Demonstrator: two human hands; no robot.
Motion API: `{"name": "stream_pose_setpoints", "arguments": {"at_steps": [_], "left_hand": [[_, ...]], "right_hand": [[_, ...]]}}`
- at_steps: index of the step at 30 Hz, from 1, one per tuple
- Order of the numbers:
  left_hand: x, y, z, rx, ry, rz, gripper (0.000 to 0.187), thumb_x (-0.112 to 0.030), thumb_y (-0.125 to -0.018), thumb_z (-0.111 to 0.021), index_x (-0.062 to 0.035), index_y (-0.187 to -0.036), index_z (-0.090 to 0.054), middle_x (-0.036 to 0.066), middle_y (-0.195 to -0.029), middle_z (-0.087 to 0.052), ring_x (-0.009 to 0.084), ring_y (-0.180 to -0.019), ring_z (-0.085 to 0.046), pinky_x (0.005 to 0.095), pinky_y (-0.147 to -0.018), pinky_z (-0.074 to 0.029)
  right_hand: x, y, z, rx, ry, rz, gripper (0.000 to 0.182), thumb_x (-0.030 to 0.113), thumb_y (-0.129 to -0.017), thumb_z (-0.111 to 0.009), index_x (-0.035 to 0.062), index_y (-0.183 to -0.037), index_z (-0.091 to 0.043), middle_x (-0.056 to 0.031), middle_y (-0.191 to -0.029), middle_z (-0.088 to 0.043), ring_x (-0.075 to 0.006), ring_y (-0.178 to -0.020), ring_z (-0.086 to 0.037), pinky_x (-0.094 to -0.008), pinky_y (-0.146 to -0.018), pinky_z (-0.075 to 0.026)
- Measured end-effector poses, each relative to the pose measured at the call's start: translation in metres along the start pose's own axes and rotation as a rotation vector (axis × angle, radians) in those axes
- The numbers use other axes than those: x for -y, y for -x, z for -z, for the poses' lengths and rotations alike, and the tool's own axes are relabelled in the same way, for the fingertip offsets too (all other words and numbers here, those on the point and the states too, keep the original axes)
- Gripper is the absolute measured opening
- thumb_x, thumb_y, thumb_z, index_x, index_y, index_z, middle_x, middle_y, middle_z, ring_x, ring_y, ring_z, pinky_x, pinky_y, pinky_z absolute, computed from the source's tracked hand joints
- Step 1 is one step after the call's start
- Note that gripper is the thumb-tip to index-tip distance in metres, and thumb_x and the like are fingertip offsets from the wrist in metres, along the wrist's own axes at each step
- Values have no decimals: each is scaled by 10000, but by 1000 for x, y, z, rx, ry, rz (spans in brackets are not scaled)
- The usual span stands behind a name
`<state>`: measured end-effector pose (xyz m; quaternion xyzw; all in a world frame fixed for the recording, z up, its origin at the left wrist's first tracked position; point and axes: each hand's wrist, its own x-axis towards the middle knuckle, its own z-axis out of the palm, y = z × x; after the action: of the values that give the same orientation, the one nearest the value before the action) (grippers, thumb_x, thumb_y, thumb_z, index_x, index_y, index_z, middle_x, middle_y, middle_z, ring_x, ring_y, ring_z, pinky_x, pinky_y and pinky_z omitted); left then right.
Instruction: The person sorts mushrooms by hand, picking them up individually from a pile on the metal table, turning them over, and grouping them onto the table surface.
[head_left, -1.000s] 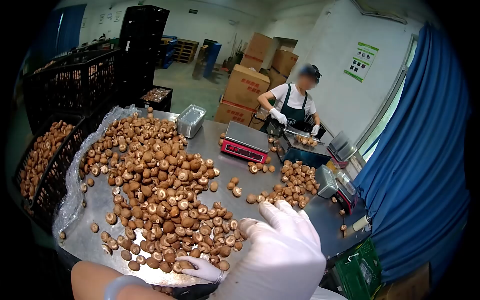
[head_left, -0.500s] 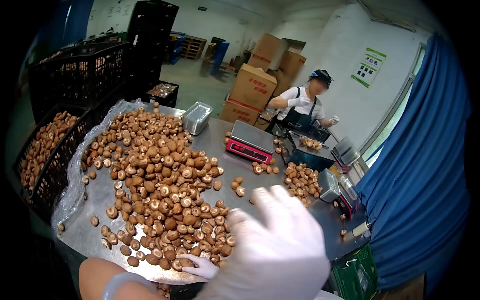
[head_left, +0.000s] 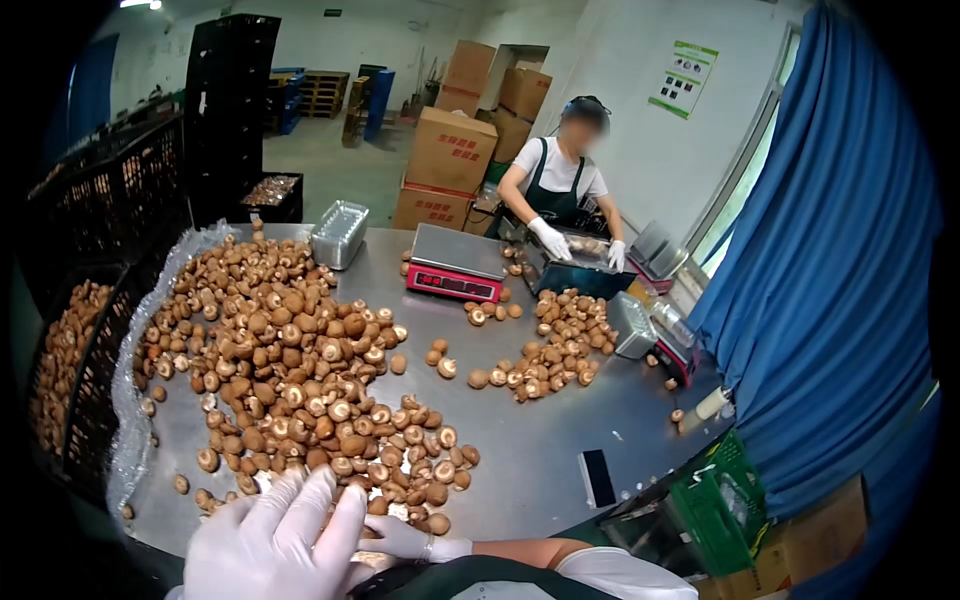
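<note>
My left hand (head_left: 275, 530), in a white glove, is large in the lower left. Its fingers are stretched out, with the tips over the near edge of a big pile of brown mushrooms (head_left: 300, 340). Nothing shows in its grasp. My right hand (head_left: 400, 537), also gloved, reaches in from the right just beyond it, low at the table's near edge beside the mushrooms. Its fingertips are partly hidden behind my left hand, so I cannot see whether they hold anything. A pale tan surface, perhaps a mushroom, shows just below the right hand.
On the metal table (head_left: 520, 460) are a red scale (head_left: 455, 262), clear plastic trays (head_left: 340, 235), a smaller mushroom pile (head_left: 560, 355) and a dark phone-like slab (head_left: 596, 478). Black crates (head_left: 85, 380) stand left, a green crate (head_left: 715, 500) right. Across the table a co-worker (head_left: 565, 180) handles a tray.
My raised right hand has dropped to the table's near edge. My left hand has come up into the foreground over the mushrooms. The view has shifted right; the co-worker's hands have lowered to a tray.
</note>
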<state>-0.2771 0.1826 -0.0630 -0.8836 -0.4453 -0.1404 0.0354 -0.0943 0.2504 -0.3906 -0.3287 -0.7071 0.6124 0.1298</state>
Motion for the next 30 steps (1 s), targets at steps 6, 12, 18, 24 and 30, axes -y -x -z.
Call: {"name": "stream_pose_setpoints", "arguments": {"at_steps": [6,12,18,24,30], "left_hand": [[29,30,-123,-136,593,228,408,-265,-763,-717,-31,-1090,-644,141,-1027,-663,299,-919,-649,351,-805,-513],[-2,88,-267,-329,1511,675,421,-107,-939,-459,-30,-1347,-391,189,-1329,-452,304,-1161,-477,371,-933,-438],[-3,120,-312,-356,1555,995,410,-132,-959,-430,-25,-1350,-368,194,-1343,-421,300,-1162,-448,379,-951,-417],[-14,103,-292,-266,1030,876,396,-136,-959,-436,-20,-1334,-387,196,-1319,-439,301,-1149,-460,377,-951,-417],[-25,78,-281,-233,882,792,382,-141,-958,-442,-15,-1317,-406,198,-1296,-457,302,-1137,-471,375,-951,-418]], "right_hand": [[5,-2,4,81,-308,-97,492,398,-911,-562,148,-1327,-480,-85,-1170,-594,-172,-1033,-576,-293,-868,-453],[-17,-5,-2,113,-844,-141,503,504,-946,-446,131,-1283,-476,-24,-1111,-589,-138,-985,-556,-323,-850,-472],[-13,-8,1,181,-730,-203,546,574,-910,-462,141,-1240,-502,2,-1036,-577,-93,-892,-547,-257,-770,-484],[34,10,12,245,-577,-241,460,463,-934,-509,109,-1228,-497,10,-1050,-552,-81,-894,-548,-222,-723,-480],[-38,-17,-11,209,-612,-99,429,481,-939,-489,141,-1200,-495,24,-1041,-533,-76,-924,-511,-251,-748,-467]]}}
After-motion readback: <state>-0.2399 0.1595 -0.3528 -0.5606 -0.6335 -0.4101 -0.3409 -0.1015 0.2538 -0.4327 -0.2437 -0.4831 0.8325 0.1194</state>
